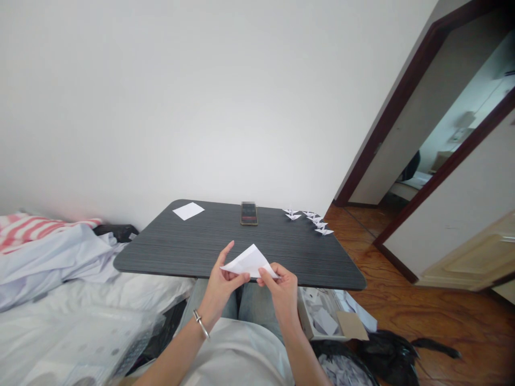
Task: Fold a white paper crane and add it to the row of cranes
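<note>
Both hands hold a white sheet of paper folded into a triangle point(250, 261) just above the near edge of a dark grey table point(193, 244). My left hand point(222, 280) pinches the paper's left corner, thumb raised; a bracelet sits on that wrist. My right hand point(280, 284) pinches the right corner with fingers closed. A flat white paper sheet point(188, 210) lies at the table's far left. Several small white folded paper cranes point(311, 219) stand in a row at the far right.
A phone point(249, 213) lies at the table's far middle. A bed with white bedding point(60, 279) and a red-striped cloth point(28, 228) is on the left. A cardboard box holding paper point(328, 321) and a black bag point(386, 356) sit on the wooden floor at right, near an open doorway point(438, 155).
</note>
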`<state>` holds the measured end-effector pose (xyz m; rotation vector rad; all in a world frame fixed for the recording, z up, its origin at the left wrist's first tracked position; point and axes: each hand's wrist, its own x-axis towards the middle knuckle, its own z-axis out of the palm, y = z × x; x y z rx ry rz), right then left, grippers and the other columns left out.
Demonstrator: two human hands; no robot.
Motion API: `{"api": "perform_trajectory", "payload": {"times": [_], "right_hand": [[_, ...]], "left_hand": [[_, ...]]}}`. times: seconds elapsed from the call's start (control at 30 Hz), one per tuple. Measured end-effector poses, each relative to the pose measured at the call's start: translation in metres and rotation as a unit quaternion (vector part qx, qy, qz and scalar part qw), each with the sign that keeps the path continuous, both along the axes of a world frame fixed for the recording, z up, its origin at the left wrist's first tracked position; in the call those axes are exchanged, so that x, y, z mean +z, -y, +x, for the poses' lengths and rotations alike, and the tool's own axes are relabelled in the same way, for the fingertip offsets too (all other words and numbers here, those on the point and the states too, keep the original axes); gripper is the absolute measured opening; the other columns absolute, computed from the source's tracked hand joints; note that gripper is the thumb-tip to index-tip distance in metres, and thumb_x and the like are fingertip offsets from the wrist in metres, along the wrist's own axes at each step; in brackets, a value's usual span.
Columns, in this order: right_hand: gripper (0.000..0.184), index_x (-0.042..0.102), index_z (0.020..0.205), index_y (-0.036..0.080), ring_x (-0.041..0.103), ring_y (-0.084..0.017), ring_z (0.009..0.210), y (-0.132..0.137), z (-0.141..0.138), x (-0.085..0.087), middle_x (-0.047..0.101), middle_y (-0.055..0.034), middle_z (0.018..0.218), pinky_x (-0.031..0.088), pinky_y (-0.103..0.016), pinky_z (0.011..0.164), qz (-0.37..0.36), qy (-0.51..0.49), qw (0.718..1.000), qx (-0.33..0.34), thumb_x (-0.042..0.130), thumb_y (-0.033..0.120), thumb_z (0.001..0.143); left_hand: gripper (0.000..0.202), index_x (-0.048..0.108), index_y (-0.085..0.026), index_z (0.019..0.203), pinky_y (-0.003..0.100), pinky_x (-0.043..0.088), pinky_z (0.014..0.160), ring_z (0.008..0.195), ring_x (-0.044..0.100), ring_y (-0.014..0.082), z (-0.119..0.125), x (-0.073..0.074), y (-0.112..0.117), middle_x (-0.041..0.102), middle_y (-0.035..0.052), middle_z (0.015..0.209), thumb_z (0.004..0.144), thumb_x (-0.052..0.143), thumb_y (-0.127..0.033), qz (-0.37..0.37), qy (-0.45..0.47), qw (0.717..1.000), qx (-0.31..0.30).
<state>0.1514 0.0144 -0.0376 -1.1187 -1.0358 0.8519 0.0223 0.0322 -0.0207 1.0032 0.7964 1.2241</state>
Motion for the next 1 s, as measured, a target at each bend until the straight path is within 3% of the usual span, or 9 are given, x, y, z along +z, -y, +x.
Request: {"api": "perform_trajectory", "payload": {"times": [0.27,0.5,0.73,1.0], "right_hand": [[0.025,0.053,0.049,0.015,0.047,-0.011,0.047,0.001,0.001,0.002,0.053,0.0021,0.046,0.037,-0.022,0.048,0.005,0.014,1.000,0.010,0.062,0.029,0.067],[0.015,0.061,0.068,0.016,0.054,-0.015,0.059,-0.002,0.006,0.003,0.061,-0.0017,0.063,0.042,-0.024,0.055,0.024,-0.028,0.999,0.023,0.061,0.030,0.068],[0.017,0.059,0.058,0.014,0.049,-0.011,0.046,-0.008,0.008,-0.005,0.057,0.0007,0.051,0.037,-0.021,0.044,0.008,-0.071,0.997,0.020,0.066,0.029,0.063],[0.017,0.058,0.054,0.014,0.048,-0.010,0.048,-0.006,0.005,-0.004,0.056,0.0005,0.053,0.037,-0.021,0.045,0.024,-0.071,0.997,0.003,0.067,0.026,0.062]], "left_hand": [[0.088,0.025,-0.017,0.129,0.023,0.047,0.062,0.063,0.059,0.0127,0.000,-0.002,-0.002,0.062,-0.0009,0.071,0.055,0.072,-0.017,0.012,-0.019,1.000,0.010],[0.091,0.021,-0.019,0.131,0.022,0.046,0.059,0.059,0.057,0.0112,-0.006,-0.005,-0.002,0.060,-0.0032,0.068,0.055,0.071,-0.015,0.027,-0.043,0.999,-0.019],[0.088,0.022,-0.019,0.130,0.021,0.046,0.062,0.062,0.057,0.0107,-0.004,-0.008,-0.001,0.060,-0.0020,0.072,0.056,0.069,-0.013,0.033,-0.028,0.997,-0.067],[0.082,0.024,-0.019,0.128,0.023,0.047,0.064,0.065,0.058,0.0124,-0.002,-0.008,-0.002,0.061,-0.0014,0.072,0.059,0.069,-0.015,0.024,-0.022,0.999,-0.037]]}}
